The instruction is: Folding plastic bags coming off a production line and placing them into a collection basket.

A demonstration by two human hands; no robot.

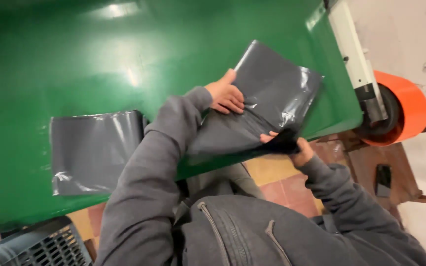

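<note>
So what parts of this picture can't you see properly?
Head view:
- The grey plastic bag's contents: its opaque skin hides them.
- The right hand's fingertips: tucked under the bag's dark edge.
- The second grey bag's right edge: the left sleeve covers it.
- The orange tape roll: partly behind its holder.
- The grey crate: cut off by the bottom edge.

- The right hand [299, 150] is mostly hidden under the near edge of the grey plastic bag [262, 106]; only the thumb and wrist show.
- The grey stack of bags [94, 150] has its right side covered by the left sleeve [144, 192].
- The green table [75, 59] runs off the top and left edges.
- The grey crate [40, 246] is cut by the bottom-left corner.
- The orange roll [408, 106] is partly behind a white bracket [356, 59].
</note>
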